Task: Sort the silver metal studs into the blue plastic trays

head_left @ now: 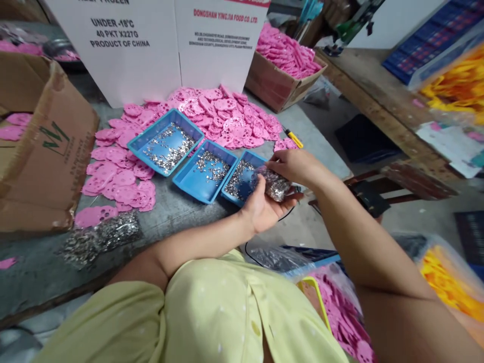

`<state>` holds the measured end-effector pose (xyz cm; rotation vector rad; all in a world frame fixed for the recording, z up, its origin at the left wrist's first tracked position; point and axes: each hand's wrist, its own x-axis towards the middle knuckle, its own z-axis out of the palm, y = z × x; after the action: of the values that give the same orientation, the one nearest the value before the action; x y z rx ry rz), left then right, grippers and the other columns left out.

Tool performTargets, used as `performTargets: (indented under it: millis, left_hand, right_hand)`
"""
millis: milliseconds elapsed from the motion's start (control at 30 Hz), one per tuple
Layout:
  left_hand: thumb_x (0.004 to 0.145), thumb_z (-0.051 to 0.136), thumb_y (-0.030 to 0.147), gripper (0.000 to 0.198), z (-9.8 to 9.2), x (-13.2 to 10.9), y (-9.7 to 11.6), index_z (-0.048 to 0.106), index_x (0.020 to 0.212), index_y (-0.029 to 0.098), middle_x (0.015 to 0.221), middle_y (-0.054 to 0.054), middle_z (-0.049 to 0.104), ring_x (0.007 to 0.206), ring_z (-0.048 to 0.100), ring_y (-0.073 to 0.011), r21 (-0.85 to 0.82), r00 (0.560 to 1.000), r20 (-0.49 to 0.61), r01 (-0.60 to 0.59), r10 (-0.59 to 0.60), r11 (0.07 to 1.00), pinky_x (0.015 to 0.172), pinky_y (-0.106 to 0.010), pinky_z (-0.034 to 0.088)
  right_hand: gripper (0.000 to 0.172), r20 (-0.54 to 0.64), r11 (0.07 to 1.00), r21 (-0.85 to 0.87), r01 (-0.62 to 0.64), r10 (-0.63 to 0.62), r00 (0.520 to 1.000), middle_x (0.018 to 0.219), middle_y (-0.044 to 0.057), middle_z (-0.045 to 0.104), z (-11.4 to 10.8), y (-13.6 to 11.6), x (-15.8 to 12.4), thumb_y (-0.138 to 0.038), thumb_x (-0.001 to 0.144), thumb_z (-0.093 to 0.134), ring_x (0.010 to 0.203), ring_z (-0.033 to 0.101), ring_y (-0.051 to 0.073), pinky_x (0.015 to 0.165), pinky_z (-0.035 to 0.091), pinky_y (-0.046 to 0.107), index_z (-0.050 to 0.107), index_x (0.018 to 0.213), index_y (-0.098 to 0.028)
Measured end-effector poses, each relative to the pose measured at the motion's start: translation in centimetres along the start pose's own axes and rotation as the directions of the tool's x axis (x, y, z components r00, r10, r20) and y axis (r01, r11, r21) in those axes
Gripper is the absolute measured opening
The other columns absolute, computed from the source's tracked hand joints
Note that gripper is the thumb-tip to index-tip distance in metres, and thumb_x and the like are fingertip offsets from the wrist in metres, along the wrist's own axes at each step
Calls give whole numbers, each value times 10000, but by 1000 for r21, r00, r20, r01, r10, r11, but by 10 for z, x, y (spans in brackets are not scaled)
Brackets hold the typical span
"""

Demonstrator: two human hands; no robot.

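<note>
Through the head camera I have both hands low and just right of centre. The left hand lies palm up, fingers cupped under a small clear bag of shiny metal bits. The right hand comes over the top, fingertips pinching the bag's upper edge. The bag sits between the two palms, touching both and held over the near corner of the nearest tray.

Two more blue trays, a middle tray and a far tray, run off to the left of the hands. All three already carry a scatter of metal bits, so I judge the trays partly stocked. The bag in hand looks well filled, so little of it seems poured out. A second bag of the same bits lies unopened, as far as I can tell, well to the left of the left forearm.

Pink discs are heaped beyond the trays, and more fill a box further back. A yellow-handled tool rests just beyond the right hand.
</note>
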<state>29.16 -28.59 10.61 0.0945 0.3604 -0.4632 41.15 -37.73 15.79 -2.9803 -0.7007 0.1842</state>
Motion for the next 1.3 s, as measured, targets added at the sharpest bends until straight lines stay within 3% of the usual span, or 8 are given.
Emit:
performTargets:
  millis: [300,433,533,767,867,1033,1167,1300]
  left_hand:
    - [1053,271,589,644,-16,4,-3,660,1246,113,896,-133,725,784,713,-234,28,997,50,64,-66,998,648,-295,518]
    - [1049,303,576,654,-16,0,-1,631,1328,84,944,-163,742,789,711,-237,18,996,34,82,-82,997,725,-334,559]
    - [1049,390,535,554,-12,-3,3,647,1325,129,1094,-161,756,897,723,-234,-31,1000,-2,-8,8,999,850,-368,593]
    - [980,630,262,190,-11,-7,11,661,1114,131,1168,-135,759,1100,723,-223,226,969,-67,-216,236,950,1082,-423,552]
    - [870,767,237,420,-21,-10,11,567,1236,199,1186,-86,747,1098,724,-227,403,920,-65,-330,386,853,1085,-464,545]
    - [762,852,154,805,-35,-13,22,443,1442,288,1425,-104,636,1361,592,-269,682,839,-5,-394,544,615,1209,-503,416]
    - [746,862,157,835,-39,-15,34,476,1468,324,1550,-73,541,1440,522,-276,799,814,103,-410,572,440,1268,-505,334]
    - [746,847,154,814,-39,-19,43,517,1470,328,1526,-71,568,1406,552,-291,829,813,206,-441,545,344,1233,-536,391]
  right_hand:
    - [315,-24,999,33,26,-26,999,685,47,685,4,-3,-1,-540,875,709,572,527,169,543,319,306,773,804,-241]
    - [321,-30,987,158,36,-31,999,668,47,671,1,-2,-8,-523,874,692,595,548,178,561,343,310,763,806,-218]
    - [380,-108,944,328,36,0,994,695,53,671,3,5,-20,-567,848,687,638,565,187,583,366,307,752,863,-193]
    - [489,-151,484,875,14,246,957,797,1,585,38,12,-63,-629,732,768,676,512,151,624,418,275,619,948,-217]
    - [493,-179,404,913,47,296,938,857,4,596,61,10,-77,-628,738,776,740,544,161,676,458,282,598,976,-235]
    - [542,-225,499,863,78,241,944,1000,49,651,77,12,-85,-675,843,707,823,602,192,765,539,355,639,1153,-236]
    - [419,-408,665,702,256,80,909,1320,88,590,57,6,-76,-638,954,632,1078,635,244,968,559,430,724,1199,-311]
    - [273,-433,692,590,416,-163,886,1310,70,622,36,2,-61,-524,1001,634,1240,587,271,1112,491,478,782,1113,-324]
